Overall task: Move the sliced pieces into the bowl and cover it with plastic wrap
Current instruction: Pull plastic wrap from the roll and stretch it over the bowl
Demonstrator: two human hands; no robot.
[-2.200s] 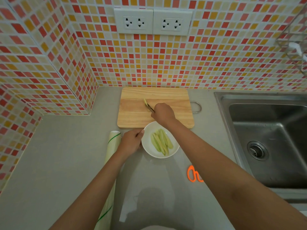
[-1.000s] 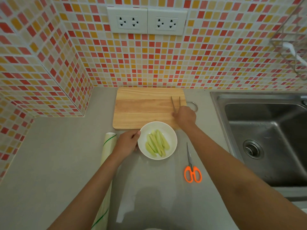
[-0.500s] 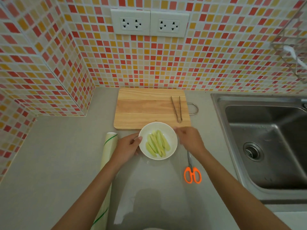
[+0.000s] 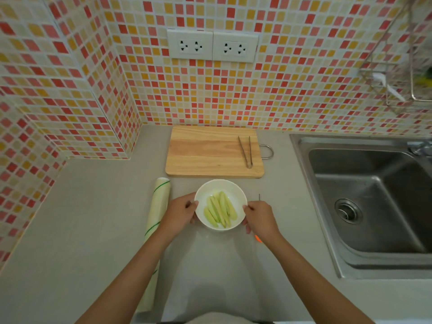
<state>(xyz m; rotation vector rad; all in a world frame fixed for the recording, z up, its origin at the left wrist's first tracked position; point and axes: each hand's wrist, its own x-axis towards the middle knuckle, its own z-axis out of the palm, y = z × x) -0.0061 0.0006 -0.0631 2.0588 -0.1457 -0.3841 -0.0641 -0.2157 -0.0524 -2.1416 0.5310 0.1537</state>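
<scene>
A white bowl (image 4: pixel 221 187) stands on the grey counter just in front of the wooden cutting board (image 4: pixel 205 152). Several pale green sliced pieces (image 4: pixel 219 211) lie inside it. My left hand (image 4: pixel 181 212) grips the bowl's left rim and my right hand (image 4: pixel 259 218) grips its right rim. A roll of plastic wrap (image 4: pixel 156 220) lies along the counter left of the bowl, partly under my left forearm. A clear sheet of wrap appears to be spread on the counter under the bowl. The board carries only metal tongs (image 4: pixel 246 152) near its right edge.
Orange-handled scissors (image 4: pixel 258 238) lie mostly hidden under my right hand, blade tip showing beyond it. A steel sink (image 4: pixel 374 195) fills the right side. Tiled walls close the back and left. A wire rack (image 4: pixel 402 78) hangs at the upper right.
My right hand carried the last slice to the bowl, laid the tongs on the board's right side, then came back and took the bowl's right rim. The left hand stayed on the bowl.
</scene>
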